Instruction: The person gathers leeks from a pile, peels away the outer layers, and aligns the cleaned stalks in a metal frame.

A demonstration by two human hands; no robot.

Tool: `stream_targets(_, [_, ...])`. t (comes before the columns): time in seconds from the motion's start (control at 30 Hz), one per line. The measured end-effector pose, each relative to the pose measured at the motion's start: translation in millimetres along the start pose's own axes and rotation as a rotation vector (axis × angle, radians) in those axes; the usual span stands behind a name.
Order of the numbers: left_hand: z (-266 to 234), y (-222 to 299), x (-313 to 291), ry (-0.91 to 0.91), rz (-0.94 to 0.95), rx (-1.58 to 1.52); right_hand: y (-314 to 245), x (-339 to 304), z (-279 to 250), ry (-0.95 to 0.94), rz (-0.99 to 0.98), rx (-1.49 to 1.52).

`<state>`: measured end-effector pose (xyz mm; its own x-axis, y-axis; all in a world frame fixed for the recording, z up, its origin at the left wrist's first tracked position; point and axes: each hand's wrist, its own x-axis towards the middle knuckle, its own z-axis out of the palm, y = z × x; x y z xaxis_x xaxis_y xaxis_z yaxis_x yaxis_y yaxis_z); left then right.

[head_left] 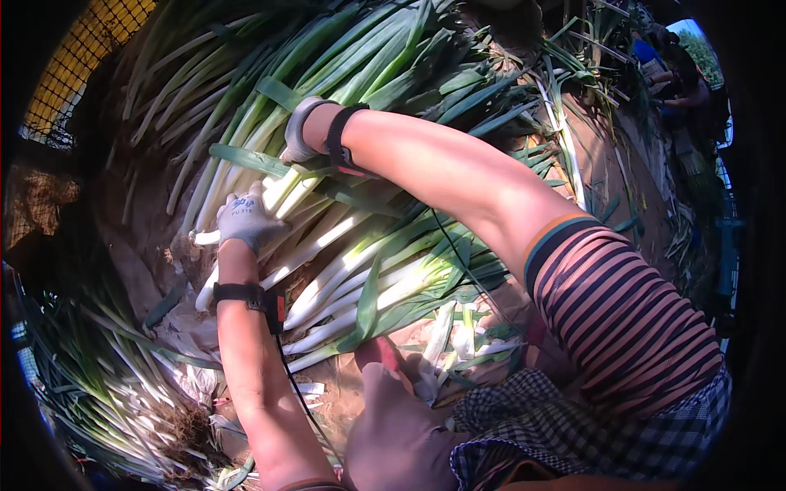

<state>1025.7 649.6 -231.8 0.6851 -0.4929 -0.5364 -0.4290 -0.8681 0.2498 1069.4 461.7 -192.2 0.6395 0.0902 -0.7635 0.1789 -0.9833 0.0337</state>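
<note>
Long leeks [327, 245] with white stems and flat green leaves lie in a thick heap before me. My left hand [248, 217], in a pale glove, is closed around white stems near their root end; a white stem end pokes out beside it. Further up the same stems, where they turn green, my gloved right hand [303, 135] is curled round a bundle of leeks [286, 192]. Its fingers are partly hidden by the back of the hand. A broad green leaf [250, 159] sticks out to the left below the right hand.
More leeks with brown roots [176, 430] are piled at lower left. Trimmed pieces [463, 331] lie on the brown ground near my knee. Black netting [78, 69] stands at upper left. Another person [684, 82] is at far right. A thin cable runs along each arm.
</note>
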Motion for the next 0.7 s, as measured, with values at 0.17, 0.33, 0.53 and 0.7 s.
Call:
stream_targets(0.17, [61, 12, -36, 0.441, 0.129, 0.023, 3, -54, 50, 0.182, -0.191, -0.172])
stream_targets(0.33, [119, 21, -79, 0.610, 0.251, 0.036, -16, -117, 81, -0.042, -0.114, -0.088])
stream_targets(0.53, [130, 32, -106, 0.233, 0.238, 0.196, -1, -64, 52, 0.360, -0.151, -0.015])
stream_targets(0.7, [143, 42, -121, 0.256, 0.237, 0.134, -11, 14, 63, 0.650, -0.349, -0.105])
